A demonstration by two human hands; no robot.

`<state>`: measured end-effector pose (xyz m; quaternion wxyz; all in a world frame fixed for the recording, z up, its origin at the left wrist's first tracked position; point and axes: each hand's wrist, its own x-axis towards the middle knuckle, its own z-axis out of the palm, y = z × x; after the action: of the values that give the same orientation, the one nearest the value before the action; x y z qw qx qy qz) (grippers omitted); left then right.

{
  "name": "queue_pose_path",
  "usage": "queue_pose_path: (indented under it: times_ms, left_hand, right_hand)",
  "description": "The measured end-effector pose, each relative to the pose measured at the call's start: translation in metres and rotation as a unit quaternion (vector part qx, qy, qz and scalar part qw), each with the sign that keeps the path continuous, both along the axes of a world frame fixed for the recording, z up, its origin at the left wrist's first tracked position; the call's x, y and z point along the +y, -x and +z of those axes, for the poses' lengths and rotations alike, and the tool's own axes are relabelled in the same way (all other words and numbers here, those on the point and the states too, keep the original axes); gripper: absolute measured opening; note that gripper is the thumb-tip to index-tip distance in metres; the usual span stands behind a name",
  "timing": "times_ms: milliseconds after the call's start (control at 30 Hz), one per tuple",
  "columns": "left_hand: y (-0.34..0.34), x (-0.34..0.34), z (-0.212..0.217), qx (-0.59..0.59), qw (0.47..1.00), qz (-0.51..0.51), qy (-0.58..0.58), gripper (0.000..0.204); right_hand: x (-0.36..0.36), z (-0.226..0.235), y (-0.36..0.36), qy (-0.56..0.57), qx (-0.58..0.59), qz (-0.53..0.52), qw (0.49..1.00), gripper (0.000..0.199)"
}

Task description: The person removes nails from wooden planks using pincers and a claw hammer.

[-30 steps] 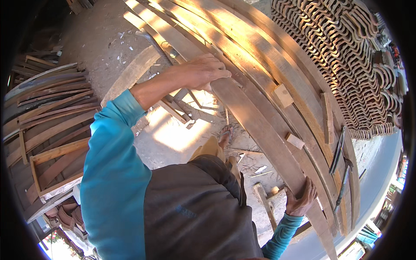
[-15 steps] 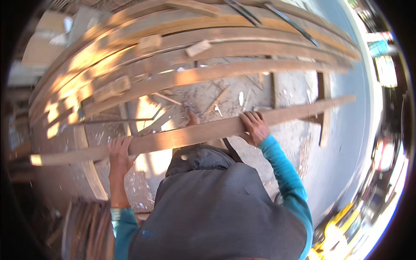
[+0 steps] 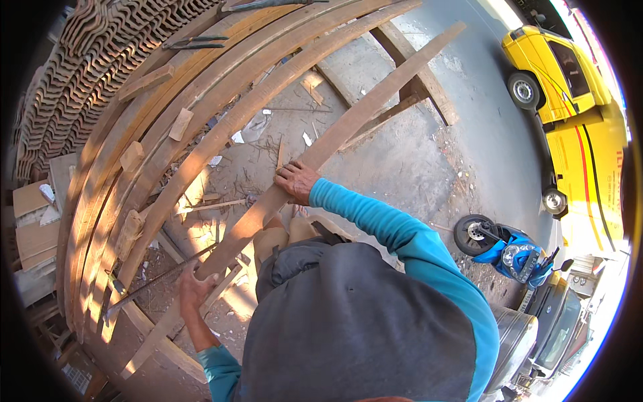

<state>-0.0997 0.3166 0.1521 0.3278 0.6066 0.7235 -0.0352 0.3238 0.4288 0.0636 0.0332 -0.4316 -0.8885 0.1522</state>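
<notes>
A long brown wooden plank [image 3: 351, 130] slants across the view, from near left to far right. My right hand [image 3: 298, 182] grips it near its middle, fingers over the far edge. Closer to its near-left end, my left hand [image 3: 195, 289] is wrapped round the same plank, the thumb on top. Beyond it lie several long wooden beams [image 3: 221, 130] side by side. Small wood blocks [image 3: 181, 124] rest on these beams, along with a dark two-armed tool [image 3: 196, 43] whose kind I cannot make out.
Wooden supports [image 3: 429, 87] stand under the plank's far end. A thin dark rod [image 3: 161, 278] lies beside its near part. Stacked wavy roof tiles [image 3: 67, 94] fill the far left. On the right stand a blue motorcycle [image 3: 512, 254] and a yellow truck [image 3: 579, 161]. Wood scraps litter the floor.
The view has turned to the right, bringing the truck and motorcycle in. The plank now slants steeply where it ran nearly level. Both hands are still on it.
</notes>
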Motion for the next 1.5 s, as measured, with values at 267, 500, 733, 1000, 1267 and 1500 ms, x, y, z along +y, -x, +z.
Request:
queue_pose_path:
  times_ms: [267,500,733,1000,1267,1500]
  left_hand:
    - [-0.009,0.005,-0.013,0.012,0.994,-0.002,0.106,0.08]
    - [-0.034,-0.041,-0.03,0.175,0.984,-0.002,-0.038,0.073]
    - [-0.026,-0.08,-0.053,0.095,0.978,-0.009,-0.183,0.049]
    - [-0.009,-0.089,-0.077,0.065,0.98,-0.009,-0.187,0.047]
    - [0.041,-0.088,-0.073,0.053,0.977,0.042,-0.201,0.055]
    - [0.041,-0.076,-0.086,0.056,0.974,0.016,-0.218,0.056]
  right_hand:
    - [0.004,0.009,0.008,0.014,-0.047,-0.03,0.998,0.059]
    - [-0.007,0.007,0.006,0.085,-0.123,-0.019,0.989,0.056]
    - [-0.034,0.007,0.004,0.015,-0.071,-0.016,0.997,0.036]
    - [-0.046,0.019,0.004,0.024,-0.039,-0.048,0.998,0.05]
    - [-0.031,0.025,0.058,0.046,-0.056,-0.012,0.997,0.053]
    - [-0.026,0.019,0.057,0.005,-0.01,-0.004,1.0,0.052]
